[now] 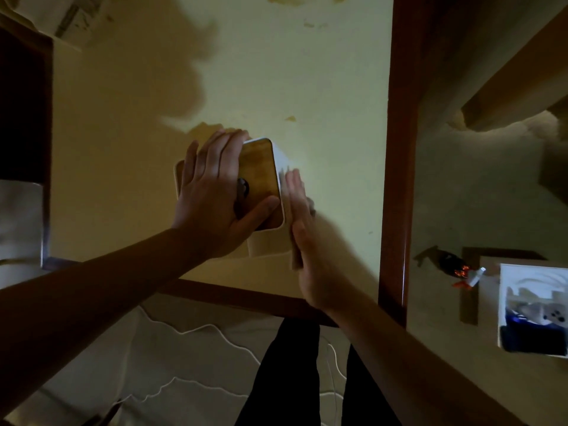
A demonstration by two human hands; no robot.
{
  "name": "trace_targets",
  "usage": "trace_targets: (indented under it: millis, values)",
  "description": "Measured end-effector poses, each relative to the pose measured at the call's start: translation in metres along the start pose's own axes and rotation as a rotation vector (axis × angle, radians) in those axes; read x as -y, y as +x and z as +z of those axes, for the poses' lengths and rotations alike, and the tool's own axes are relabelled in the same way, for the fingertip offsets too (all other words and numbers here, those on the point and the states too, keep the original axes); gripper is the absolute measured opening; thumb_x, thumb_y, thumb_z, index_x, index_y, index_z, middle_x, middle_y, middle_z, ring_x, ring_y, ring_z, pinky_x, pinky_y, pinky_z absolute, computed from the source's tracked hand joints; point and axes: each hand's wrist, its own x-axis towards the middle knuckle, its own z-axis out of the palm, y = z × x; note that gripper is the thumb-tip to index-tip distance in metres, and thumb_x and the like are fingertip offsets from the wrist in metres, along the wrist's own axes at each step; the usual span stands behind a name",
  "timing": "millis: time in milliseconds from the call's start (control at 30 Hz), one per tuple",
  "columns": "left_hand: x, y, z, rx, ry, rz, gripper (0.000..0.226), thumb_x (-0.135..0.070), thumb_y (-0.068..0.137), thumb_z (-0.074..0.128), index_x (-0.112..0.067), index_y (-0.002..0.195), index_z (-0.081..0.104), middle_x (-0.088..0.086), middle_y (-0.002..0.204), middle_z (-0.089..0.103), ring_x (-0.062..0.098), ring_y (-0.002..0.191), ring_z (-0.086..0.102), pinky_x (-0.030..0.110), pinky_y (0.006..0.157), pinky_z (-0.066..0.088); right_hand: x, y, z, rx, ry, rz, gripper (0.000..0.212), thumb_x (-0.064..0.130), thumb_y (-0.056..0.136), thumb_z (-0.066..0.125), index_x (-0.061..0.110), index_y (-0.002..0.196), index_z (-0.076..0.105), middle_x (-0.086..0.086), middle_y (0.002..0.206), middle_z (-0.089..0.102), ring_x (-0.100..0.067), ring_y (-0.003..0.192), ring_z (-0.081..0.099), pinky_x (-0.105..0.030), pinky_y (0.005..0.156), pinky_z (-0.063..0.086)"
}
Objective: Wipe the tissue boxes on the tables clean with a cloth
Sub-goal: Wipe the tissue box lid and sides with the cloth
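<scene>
A white tissue box [266,241] with a wooden lid [259,176] stands on the pale table [322,87], near its front edge. My left hand [215,192] lies flat over the lid, fingers spread, thumb along the lid's near edge. My right hand [307,241] is flat with straight fingers against the box's right side, pressing a cloth [295,259] to it. Only a narrow strip of the cloth shows under the palm.
A dark wooden frame [396,179] borders the table on the right and front. Further right lies a second surface with a printed white card [533,309] and a small dark object [451,264]. A dark cabinet [24,103] stands at the left. My legs [285,379] are below.
</scene>
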Motion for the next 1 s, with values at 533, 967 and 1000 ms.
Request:
trace_targets:
  millis: [533, 967, 1000]
  values:
    - [0.004, -0.001, 0.002, 0.012, 0.029, 0.047, 0.099, -0.078, 0.091, 0.038, -0.004, 0.156, 0.036, 0.016, 0.160, 0.039, 0.033, 0.154, 0.027, 0.062, 0.122, 0.021, 0.012, 0.115, -0.019, -0.067, -0.086, 0.086, 0.060, 0.038, 0.114, 0.023, 0.022, 0.169, 0.008, 0.001, 0.177, 0.000, -0.014, 0.162, -0.010, -0.052, 0.130, -0.012]
    - [0.003, -0.004, 0.002, -0.028, 0.039, 0.063, 0.099, -0.078, 0.091, 0.037, -0.004, 0.155, 0.037, 0.015, 0.158, 0.041, 0.031, 0.152, 0.027, 0.061, 0.119, 0.025, -0.005, -0.035, 0.016, 0.011, 0.162, 0.097, 0.054, 0.046, 0.111, 0.016, 0.054, 0.162, 0.002, 0.004, 0.177, -0.005, -0.021, 0.164, -0.006, -0.064, 0.129, 0.005]
    - [0.003, -0.004, 0.002, -0.027, 0.036, 0.061, 0.099, -0.079, 0.091, 0.037, -0.004, 0.155, 0.037, 0.015, 0.158, 0.041, 0.031, 0.152, 0.027, 0.061, 0.119, 0.024, -0.005, -0.035, 0.018, 0.013, 0.182, 0.116, 0.052, 0.054, 0.109, 0.017, 0.062, 0.159, 0.003, 0.007, 0.177, -0.005, -0.022, 0.164, -0.005, -0.067, 0.128, 0.009]
